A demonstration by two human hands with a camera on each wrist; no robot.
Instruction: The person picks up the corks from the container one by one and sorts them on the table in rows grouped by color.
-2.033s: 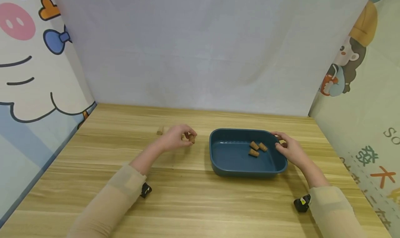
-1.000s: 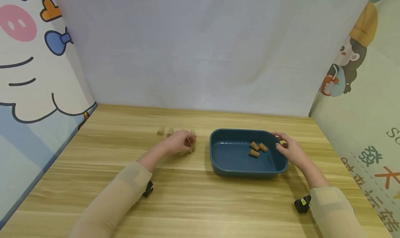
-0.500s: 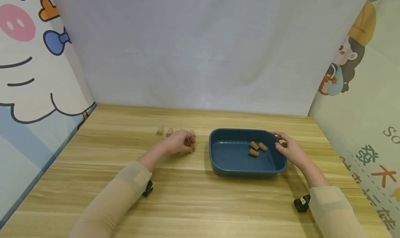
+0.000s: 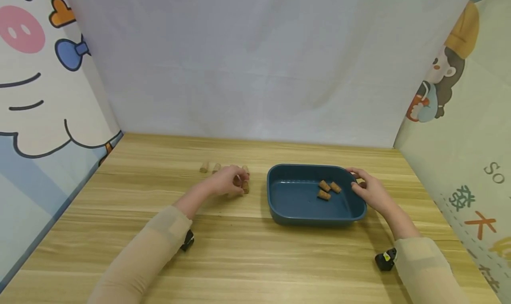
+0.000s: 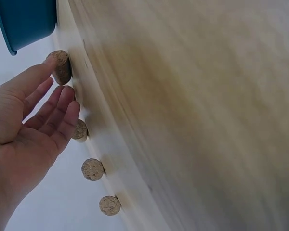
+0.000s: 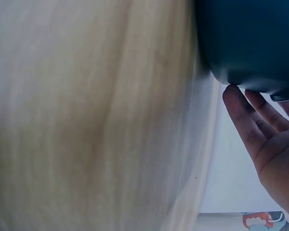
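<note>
My left hand (image 4: 228, 180) is at a small brown cork (image 4: 245, 187), thumb and fingertips around it close over the tabletop. In the left wrist view, the thumb tip overlaps that cork (image 5: 62, 68), while the other fingers are bent loosely below. Behind the fingers a paler cork (image 4: 245, 168) is partly hidden. Two more corks stand to the left, one cork (image 4: 204, 167) at the far end. My right hand (image 4: 371, 192) grips the right end of a dark blue plastic tub (image 4: 317, 221), thumb over the rim and fingers outside. Three corks (image 4: 324, 195) lie inside the tub.
The wood-grain table (image 4: 255, 264) reaches back to a pale cloth (image 4: 255, 69). Printed panels with cartoon figures stand at both sides. A black wrist camera (image 4: 385, 260) sits under the right sleeve, another under the left.
Since two seconds ago my left hand has come nearer with its cork and lowered, uncovering corks behind it. Lately it shifted slightly left. My right hand and the tub stay put.
</note>
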